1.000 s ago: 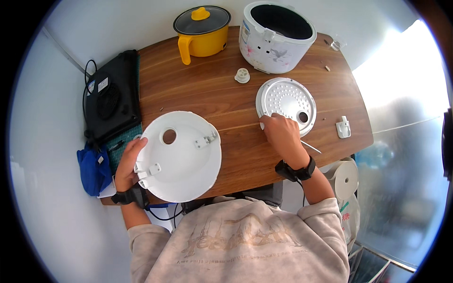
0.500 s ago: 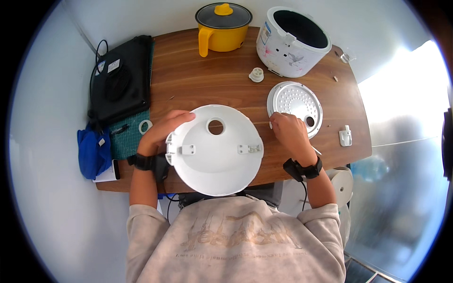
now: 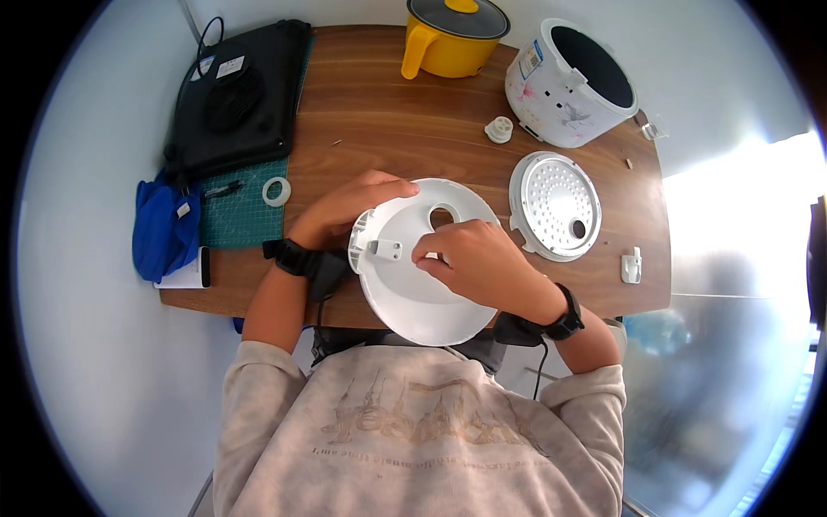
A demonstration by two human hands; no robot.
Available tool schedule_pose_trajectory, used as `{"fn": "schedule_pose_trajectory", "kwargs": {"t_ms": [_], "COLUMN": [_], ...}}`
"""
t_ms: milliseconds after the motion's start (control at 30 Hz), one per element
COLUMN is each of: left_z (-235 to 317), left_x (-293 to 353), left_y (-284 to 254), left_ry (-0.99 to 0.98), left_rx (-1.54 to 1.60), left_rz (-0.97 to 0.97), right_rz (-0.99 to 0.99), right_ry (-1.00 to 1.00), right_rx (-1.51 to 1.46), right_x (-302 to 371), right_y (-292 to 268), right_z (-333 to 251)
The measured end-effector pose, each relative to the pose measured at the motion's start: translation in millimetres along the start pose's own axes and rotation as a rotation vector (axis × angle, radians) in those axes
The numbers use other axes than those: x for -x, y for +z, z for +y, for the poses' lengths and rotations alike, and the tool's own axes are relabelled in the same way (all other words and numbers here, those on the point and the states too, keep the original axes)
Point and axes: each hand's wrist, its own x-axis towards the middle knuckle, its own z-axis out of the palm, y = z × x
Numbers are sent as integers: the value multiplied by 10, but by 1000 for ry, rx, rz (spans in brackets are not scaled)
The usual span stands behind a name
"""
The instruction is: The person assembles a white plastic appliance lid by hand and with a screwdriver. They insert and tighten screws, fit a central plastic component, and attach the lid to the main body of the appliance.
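Observation:
My left hand grips the upper left rim of a round white plastic lid shell, thumb over its edge. The shell's hollow inside faces up, showing a round hole and a small screw-holed bracket. Over the middle of the shell is my right hand, its fingers pinched together beside the bracket. Whatever they hold, if anything, is too small to make out. To the right lies a perforated silver inner lid with one larger hole. A small white round cap stands above it.
A white flowered rice cooker body stands at the back right, next to a yellow pot. On the left are a black appliance, a green mat, a tape roll and a blue pouch. A white clip-like part lies far right.
My right hand has moved left, from the edge of the silver inner lid to over the white shell. The left hand keeps its hold. The head view has shifted a little.

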Motion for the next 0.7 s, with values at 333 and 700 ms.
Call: {"fn": "schedule_pose_trajectory", "kwargs": {"t_ms": [333,700], "left_z": [-167,-153], "left_x": [-51,-42], "left_y": [-39,-65], "left_ry": [87,68], "left_rx": [49,-27], "left_rz": [-50,-43], "right_rz": [-8,-15], "right_ry": [3,0], "right_rx": [23,71], "right_x": [-221,-222], "right_y": [135,157], "right_z": [-69,-158]}}
